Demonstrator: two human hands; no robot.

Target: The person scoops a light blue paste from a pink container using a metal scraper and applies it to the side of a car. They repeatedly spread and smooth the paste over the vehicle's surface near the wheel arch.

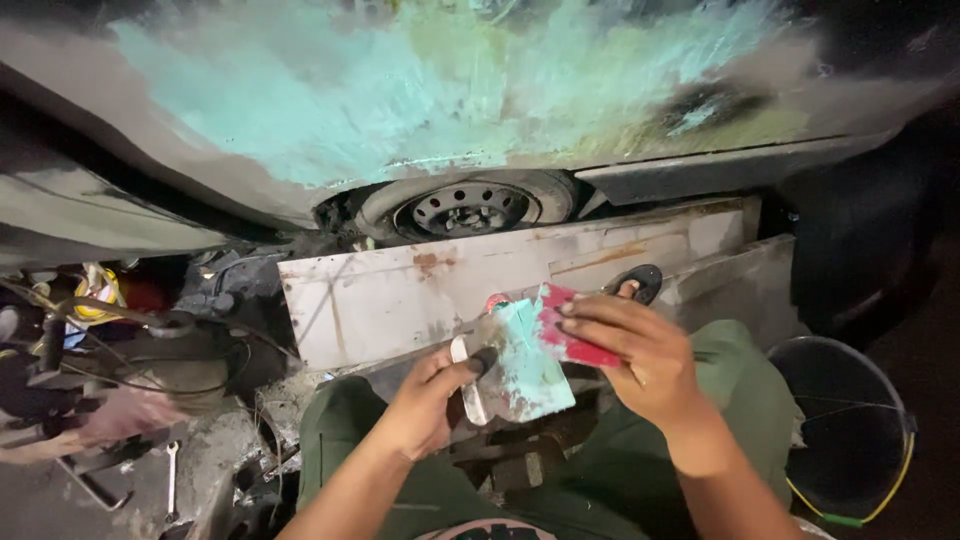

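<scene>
Clutter of dark tools and cables (pixel 130 370) lay far left of the spreader, with a small wrench (pixel 172 478) on the ground below it. We sat with our green-trousered knees (pixel 345 430) apart, facing a car body panel (pixel 400 90) smeared with pale green filler, well above the spreader. Directly above the spreader sat the wheel (pixel 470 207) in its arch, and between wheel and spreader leaned a rusty whitish metal sheet (pixel 400 295).

Our left hand (pixel 425 405) came up just left of the spreader, its grip clamped on a putty knife (pixel 468 385), thumb pressed over the blade. The spreader (pixel 522 365) itself, a flat card coated in the same pale green filler, lay in the middle between both hands, over our lap, touching the knife's blade. Our right hand (pixel 635 355) held it from the right, grip closed on its red edge (pixel 570 335), fingers spread across the top. Just above that hand we saw a sandalled foot (pixel 635 285) against the metal sheet. Far right of the spreader stood a dark bucket (pixel 850 430) with a yellow-green rim.
</scene>
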